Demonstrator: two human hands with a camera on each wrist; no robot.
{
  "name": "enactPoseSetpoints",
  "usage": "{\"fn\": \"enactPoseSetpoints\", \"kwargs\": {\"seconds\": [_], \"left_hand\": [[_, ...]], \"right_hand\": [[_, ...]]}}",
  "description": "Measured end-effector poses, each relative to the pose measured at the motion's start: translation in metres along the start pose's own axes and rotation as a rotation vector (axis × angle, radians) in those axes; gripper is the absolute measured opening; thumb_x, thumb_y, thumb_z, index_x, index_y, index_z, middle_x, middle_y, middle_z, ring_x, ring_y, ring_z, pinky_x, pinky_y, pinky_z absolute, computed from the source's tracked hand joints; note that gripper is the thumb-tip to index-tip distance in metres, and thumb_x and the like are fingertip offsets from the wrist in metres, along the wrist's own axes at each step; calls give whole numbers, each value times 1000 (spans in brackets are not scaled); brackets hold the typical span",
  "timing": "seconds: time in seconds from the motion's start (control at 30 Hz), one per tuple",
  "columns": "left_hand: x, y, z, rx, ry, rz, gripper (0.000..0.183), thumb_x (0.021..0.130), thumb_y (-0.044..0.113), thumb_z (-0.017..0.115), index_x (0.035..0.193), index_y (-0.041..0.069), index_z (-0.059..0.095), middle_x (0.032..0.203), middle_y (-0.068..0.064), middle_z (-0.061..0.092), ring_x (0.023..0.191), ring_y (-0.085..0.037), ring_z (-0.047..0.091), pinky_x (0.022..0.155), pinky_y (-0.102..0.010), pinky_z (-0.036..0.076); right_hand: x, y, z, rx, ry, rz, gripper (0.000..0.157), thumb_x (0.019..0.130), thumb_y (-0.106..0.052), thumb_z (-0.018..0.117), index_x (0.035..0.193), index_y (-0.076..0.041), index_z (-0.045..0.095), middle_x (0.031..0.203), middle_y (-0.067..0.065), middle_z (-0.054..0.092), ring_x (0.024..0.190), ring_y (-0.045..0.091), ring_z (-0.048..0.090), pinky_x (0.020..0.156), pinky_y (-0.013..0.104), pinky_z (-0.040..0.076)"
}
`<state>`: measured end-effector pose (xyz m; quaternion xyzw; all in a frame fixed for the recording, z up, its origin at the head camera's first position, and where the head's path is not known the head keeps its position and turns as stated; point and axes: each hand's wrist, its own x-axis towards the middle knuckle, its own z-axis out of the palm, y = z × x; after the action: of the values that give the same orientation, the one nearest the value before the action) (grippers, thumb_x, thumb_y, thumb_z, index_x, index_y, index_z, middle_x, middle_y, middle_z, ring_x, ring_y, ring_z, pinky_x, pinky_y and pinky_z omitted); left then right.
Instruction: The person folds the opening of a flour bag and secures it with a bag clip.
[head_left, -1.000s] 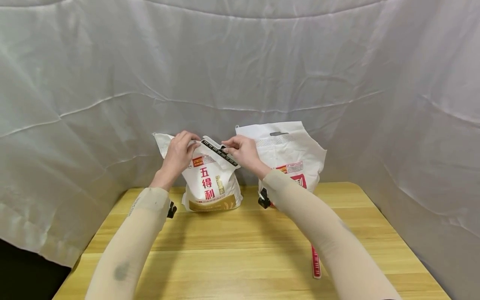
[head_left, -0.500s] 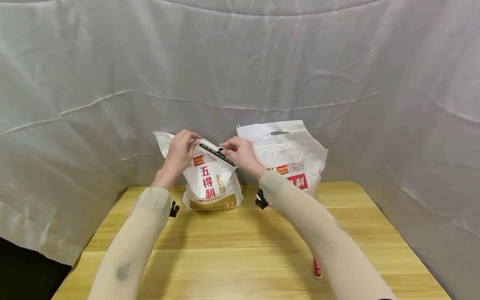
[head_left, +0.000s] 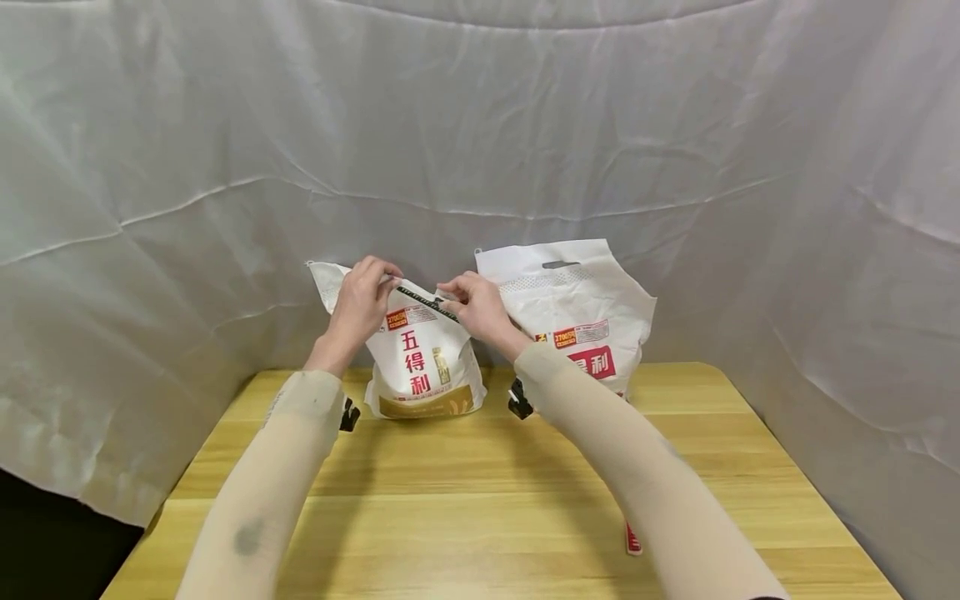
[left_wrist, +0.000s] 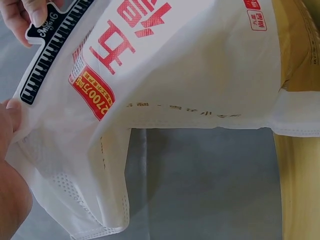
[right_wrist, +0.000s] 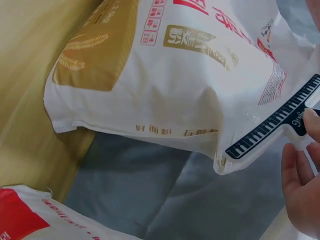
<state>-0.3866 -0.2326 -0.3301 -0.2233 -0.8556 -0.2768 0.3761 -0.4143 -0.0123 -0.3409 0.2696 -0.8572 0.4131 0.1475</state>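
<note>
A white flour bag (head_left: 416, 362) with red print stands on the table, its top folded over. Along that slanting edge lies a black and white clip (head_left: 422, 298) with a piano-key pattern. My right hand (head_left: 480, 307) pinches the clip's handle between thumb and fingers, seen closely in the right wrist view, where the clip (right_wrist: 280, 119) spans the bag's corner. My left hand (head_left: 358, 302) grips the bag's top by the clip's upper end, with the bag's loose corner sticking out to its left. In the left wrist view, the clip (left_wrist: 52, 47) sits between both hands.
A second white flour bag (head_left: 581, 308) with a handle slot stands to the right, partly behind my right forearm. Under that arm, a red clip (head_left: 633, 540) pokes out on the wooden table (head_left: 450, 500). Grey curtain (head_left: 480, 125) hangs behind and at both sides.
The clip has shifted slightly left, and less of its patterned face shows in the head view. My right hand has moved a little left with it. My left hand stays almost still.
</note>
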Motion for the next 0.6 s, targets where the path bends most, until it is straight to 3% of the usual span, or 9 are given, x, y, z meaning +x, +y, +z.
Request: {"fn": "enactPoseSetpoints", "kwargs": {"seconds": [0.37, 0.6], "left_hand": [[-1, -1, 1, 20, 2, 9, 9, 95, -3, 69, 104, -1, 69, 105, -17, 68, 101, -38, 62, 94, -51, 48], [-5, 2, 3, 67, 44, 29, 13, 94, 0, 72, 107, 1, 72, 112, -15, 70, 110, -37, 62, 104, -52, 43]], "right_hand": [[-7, -4, 0, -39, 3, 13, 37, 95, -9, 76, 131, -8, 71, 120, 12, 66, 100, 24, 70, 89, 28, 57], [-14, -7, -6, -80, -23, 5, 46, 98, -14, 72, 143, -12, 63, 139, 10, 64, 124, 27, 61, 108, 39, 47]]}}
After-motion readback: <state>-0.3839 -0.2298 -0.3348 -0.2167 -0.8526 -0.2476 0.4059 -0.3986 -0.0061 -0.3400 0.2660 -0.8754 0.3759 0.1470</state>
